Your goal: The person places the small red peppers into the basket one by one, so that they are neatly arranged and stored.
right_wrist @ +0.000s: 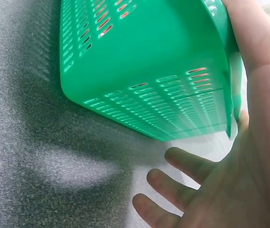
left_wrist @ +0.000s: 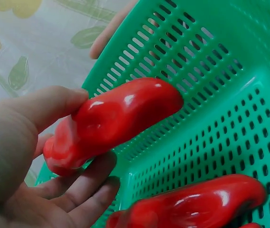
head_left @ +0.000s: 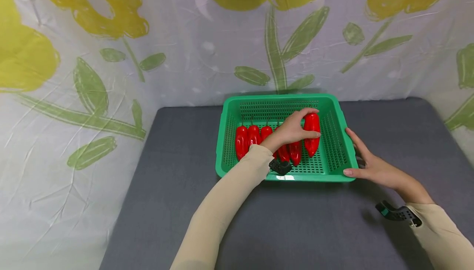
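A glossy red pepper (head_left: 312, 134) is between the thumb and fingers of my left hand (head_left: 290, 129), inside the right part of a green plastic basket (head_left: 281, 98). In the left wrist view the held pepper (left_wrist: 125, 116) slants across the basket's slotted wall, with another red pepper (left_wrist: 196, 204) lower down. Several red peppers (head_left: 242, 141) lie side by side to its left, stems toward the back; my left arm covers some of them. My right hand (head_left: 370, 167) touches the basket's right rim, thumb at the front corner, index finger farther back. Its other fingers (right_wrist: 172, 187) extend beside the outer wall.
The basket stands on a dark grey table (head_left: 177, 192), near its back edge. Behind the table hangs a pale cloth (head_left: 200, 56) with yellow flowers and green leaves. A dark band (head_left: 398, 213) is on my right wrist.
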A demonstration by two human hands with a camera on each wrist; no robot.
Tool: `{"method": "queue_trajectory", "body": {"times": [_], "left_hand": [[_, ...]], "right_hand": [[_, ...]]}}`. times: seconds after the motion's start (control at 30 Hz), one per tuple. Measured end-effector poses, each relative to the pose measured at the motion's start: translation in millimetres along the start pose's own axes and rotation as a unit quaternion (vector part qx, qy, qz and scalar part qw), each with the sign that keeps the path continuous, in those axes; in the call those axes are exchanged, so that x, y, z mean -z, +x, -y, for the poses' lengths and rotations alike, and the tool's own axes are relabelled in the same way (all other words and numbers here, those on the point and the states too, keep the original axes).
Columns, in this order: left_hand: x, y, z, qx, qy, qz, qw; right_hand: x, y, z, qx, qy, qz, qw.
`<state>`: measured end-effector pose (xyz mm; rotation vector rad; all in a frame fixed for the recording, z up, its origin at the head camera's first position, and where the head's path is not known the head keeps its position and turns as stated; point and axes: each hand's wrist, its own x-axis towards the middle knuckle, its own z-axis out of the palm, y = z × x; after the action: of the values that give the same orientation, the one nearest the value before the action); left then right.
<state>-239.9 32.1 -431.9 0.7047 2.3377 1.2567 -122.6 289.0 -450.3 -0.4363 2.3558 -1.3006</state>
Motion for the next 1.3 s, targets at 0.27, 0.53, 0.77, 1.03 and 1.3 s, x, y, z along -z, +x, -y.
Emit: {"method": "queue_trajectory", "body": {"times": [0.27, 0.53, 0.77, 1.03, 1.3], "left_hand": [[-5.2, 5.3, 0.3, -0.012, 0.012, -0.012, 0.9998], [-8.9, 6.4, -6.8, 0.009, 0.025, -0.017, 0.9995], [-11.0, 9.3, -4.2, 0.015, 0.031, -0.017, 0.9993], [-13.8, 14.3, -2.9, 0.017, 0.004, -0.010, 0.9998], [-17.9, 15.1, -1.1, 0.037, 0.017, -0.014, 0.9991]], "right_hand": [[-0.2, 0.5, -2.7, 0.003, 0.003, 0.001, 1.0000], [-1.6, -0.1, -2.7, 0.006, 0.006, 0.004, 1.0000], [-3.6, 0.1, -3.4, 0.012, 0.010, 0.002, 0.9999], [-1.2, 0.7, -1.8, 0.012, 0.014, 0.006, 0.9998], [-1.0, 0.9, -1.8, 0.013, 0.013, 0.007, 0.9998]]}}
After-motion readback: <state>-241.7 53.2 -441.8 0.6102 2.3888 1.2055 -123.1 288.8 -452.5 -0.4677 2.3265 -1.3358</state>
